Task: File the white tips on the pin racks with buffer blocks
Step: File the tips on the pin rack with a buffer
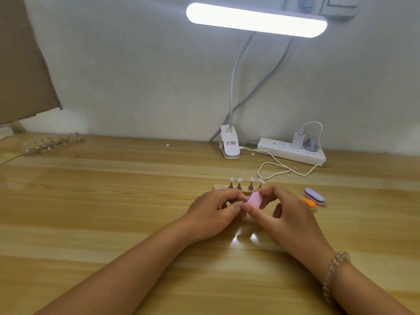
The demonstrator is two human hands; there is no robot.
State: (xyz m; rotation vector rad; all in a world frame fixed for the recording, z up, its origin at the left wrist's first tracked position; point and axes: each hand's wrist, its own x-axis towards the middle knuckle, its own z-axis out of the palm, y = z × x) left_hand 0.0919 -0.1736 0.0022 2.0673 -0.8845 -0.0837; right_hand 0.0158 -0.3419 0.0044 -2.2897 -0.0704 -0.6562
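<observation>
1. Four white tips (240, 179), rounded and glossy, on thin metal pins in one wooden pin rack (218, 187) at frame centre, just above both hands.
2. Three oblong buffer blocks: one pink block (256, 199), centre frame, pinched between thumb and fingers of the right hand (284, 212); one lilac block (314, 196) flat on the wooden table (113, 201), right of centre; one orange block (309, 203), partly hidden behind that hand.
3. Left hand (216, 210): fingers curled, tips at the pink block's left end; anything gripped hidden, cannot tell.
4. One lit bar lamp (256, 20), upper right; one white power strip (291, 152) below.
</observation>
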